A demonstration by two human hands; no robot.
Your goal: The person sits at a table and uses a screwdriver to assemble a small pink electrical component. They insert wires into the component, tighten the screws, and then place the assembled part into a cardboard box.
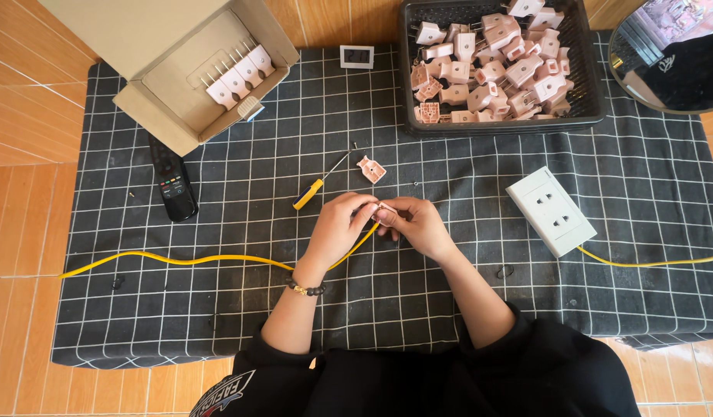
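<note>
With 1 plug half point(371, 168) and the screwdriver point(319, 184) lying loose on the counter point(217, 309), the plug looks only partly assembled: the left hand point(342, 225) and right hand point(416, 225) both pinch the other plug piece point(385, 208) closed onto the yellow cable point(186, 260) end.

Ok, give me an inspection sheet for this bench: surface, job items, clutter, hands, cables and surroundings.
Surface: black grid-pattern cloth over a wooden floor.
Job's things: small pink plug part pinched between both hands; pink plug half and yellow-handled screwdriver lie just beyond them.
Clutter: black crate of pink plugs, cardboard box with a row of plugs, black remote, small white frame.
Grippers: left hand and right hand meet on the plug part.
Cables: yellow cable runs left from the hands; another leaves the white socket block.
Surroundings: round mirror at top right.
</note>
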